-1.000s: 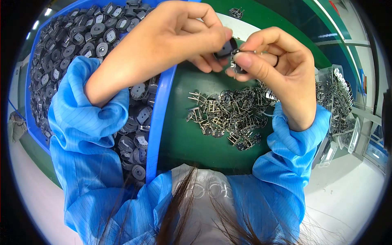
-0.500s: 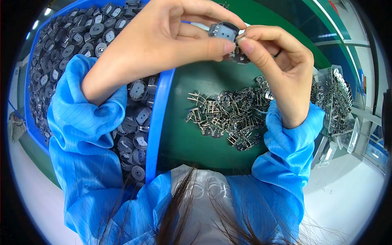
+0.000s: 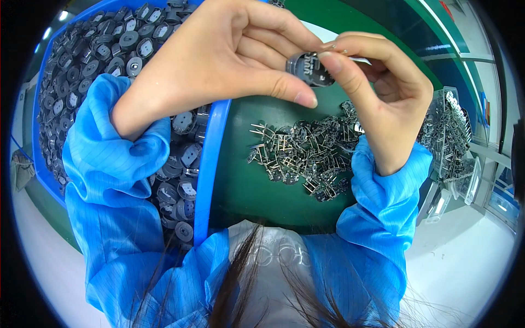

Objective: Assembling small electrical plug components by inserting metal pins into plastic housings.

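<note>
Right of the bin (image 3: pixel 212 158), the board (image 3: pixel 314 70) now overlies the cup (image 3: pixel 291 64), pairing them; seating unclear. Left hand (image 3: pixel 227 60): fingers parted, thumb lifted; right hand (image 3: pixel 391 95): fingers pinching the board.

We see bright indoor light, with lights (image 3: pixel 64 15) glaring white at ten o'clock, sheen on the blue sleeve (image 3: pixel 117 134) at nine, soft shade across the green tabletop (image 3: pixel 251 209) toward six, slight softness in the dark part (image 3: pixel 309 70) between the hands (image 3: pixel 210 65) at one, and edges bowing into a black rim.
</note>
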`<state>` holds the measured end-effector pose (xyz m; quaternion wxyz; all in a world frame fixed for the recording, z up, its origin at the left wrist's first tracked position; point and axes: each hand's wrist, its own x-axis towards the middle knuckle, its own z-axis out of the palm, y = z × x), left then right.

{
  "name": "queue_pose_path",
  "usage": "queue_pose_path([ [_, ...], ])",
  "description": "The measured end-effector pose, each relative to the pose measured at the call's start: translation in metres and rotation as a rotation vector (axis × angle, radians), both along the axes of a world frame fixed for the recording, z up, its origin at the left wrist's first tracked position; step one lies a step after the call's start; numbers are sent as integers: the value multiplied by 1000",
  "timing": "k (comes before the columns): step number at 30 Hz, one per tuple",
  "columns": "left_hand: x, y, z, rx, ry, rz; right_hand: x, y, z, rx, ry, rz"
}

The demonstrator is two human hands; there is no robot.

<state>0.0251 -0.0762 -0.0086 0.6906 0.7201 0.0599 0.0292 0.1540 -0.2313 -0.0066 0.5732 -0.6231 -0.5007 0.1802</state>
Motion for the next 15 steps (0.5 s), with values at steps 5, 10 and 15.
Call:
queue_pose_path([
  [5, -2, -6, -6, -21, -34, 110, -4, 6, 0, 97, -560, -129],
  [10, -1, -7, -3, 44, 28, 92, -1, 2, -3, 76, -446, -98],
  [15, -1, -8, -4, 96, 48, 101, -4, 4, -9, 136, -586, -149],
])
